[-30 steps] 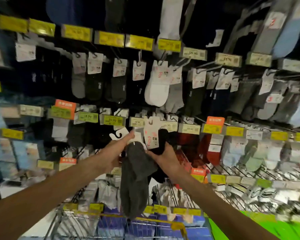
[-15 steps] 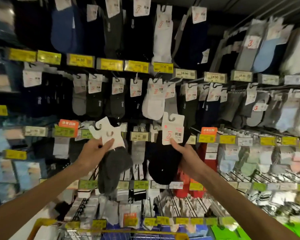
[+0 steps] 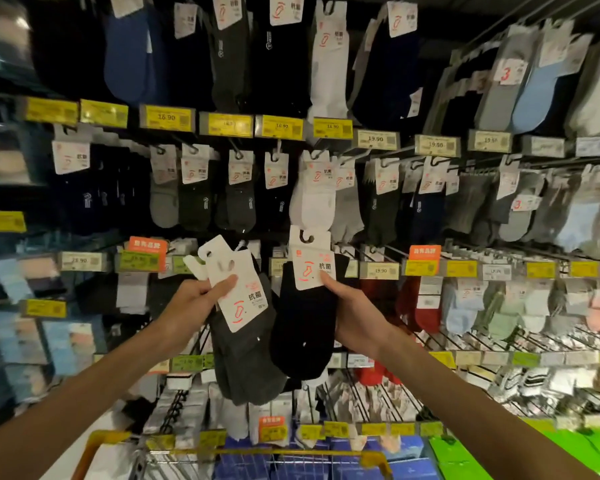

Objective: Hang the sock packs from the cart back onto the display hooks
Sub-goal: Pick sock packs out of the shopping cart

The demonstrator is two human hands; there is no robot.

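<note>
The left hand (image 3: 191,306) held dark grey socks with a white card (image 3: 246,344); the right hand (image 3: 355,317) held black socks with a white card (image 3: 303,327), fingers curled around each.

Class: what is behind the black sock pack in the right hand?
Price labels and a white sock edge peek out around the black sock pack; anything directly behind is covered.

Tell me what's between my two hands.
Two sock packs, seen in the head view: the grey pack in the left hand and the black pack in the right hand, side by side.
</note>
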